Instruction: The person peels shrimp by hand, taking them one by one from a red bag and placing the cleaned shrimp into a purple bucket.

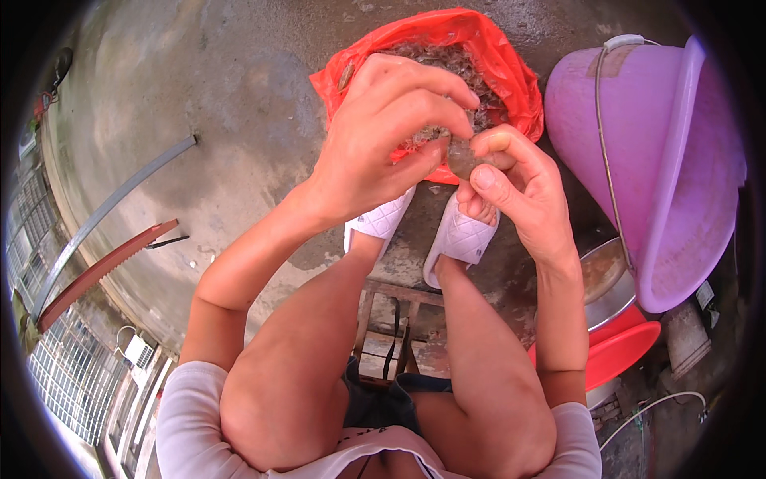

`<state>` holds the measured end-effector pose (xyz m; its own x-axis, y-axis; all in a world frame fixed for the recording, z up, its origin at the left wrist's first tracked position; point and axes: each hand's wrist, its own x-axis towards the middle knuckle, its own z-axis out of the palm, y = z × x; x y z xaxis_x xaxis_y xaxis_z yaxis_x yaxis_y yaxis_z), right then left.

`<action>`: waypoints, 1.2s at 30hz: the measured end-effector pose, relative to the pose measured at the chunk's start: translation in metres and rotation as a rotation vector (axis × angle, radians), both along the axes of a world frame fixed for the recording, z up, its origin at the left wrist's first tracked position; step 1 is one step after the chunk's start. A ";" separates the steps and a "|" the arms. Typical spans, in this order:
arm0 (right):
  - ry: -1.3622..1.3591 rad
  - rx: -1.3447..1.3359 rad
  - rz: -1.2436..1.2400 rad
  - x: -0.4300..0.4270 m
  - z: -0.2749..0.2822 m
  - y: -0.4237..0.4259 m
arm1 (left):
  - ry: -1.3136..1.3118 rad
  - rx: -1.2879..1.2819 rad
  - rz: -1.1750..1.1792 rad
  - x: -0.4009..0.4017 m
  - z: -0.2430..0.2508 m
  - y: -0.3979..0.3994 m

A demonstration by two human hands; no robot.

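Between my hands is a small, translucent greyish shrimp (462, 157), over the near side of an open red plastic bag (508, 45). My right hand (523, 179) grips it between thumb and curled fingers. On the other side, my left hand (389, 129) has its thumb at the shrimp's edge, with the index and middle fingers bent above it; whether they pinch it is hard to tell. A heap of pale, translucent shells or shrimp (482, 75) fills the bag, partly hidden by my left hand.
A large purple bucket (628, 120) lies on its side at the right. Below it are a metal basin (610, 308) and a red basin (625, 353). White slippers (458, 233) are on my feet, just this side of the bag. A wooden stool (392, 290) shows between my legs.
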<state>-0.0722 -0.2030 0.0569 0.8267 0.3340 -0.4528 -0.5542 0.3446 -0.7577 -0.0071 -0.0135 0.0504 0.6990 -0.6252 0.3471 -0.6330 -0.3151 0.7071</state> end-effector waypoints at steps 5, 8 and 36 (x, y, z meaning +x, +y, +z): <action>-0.338 -0.583 -0.117 -0.001 0.001 0.012 | 0.926 -0.283 0.200 -0.022 0.000 -0.002; -0.507 -0.770 -0.176 -0.003 -0.002 0.018 | 1.375 -0.373 0.263 -0.025 0.012 -0.016; -0.660 -0.944 -0.401 -0.004 -0.027 0.031 | 1.280 -0.469 0.399 -0.028 -0.016 -0.035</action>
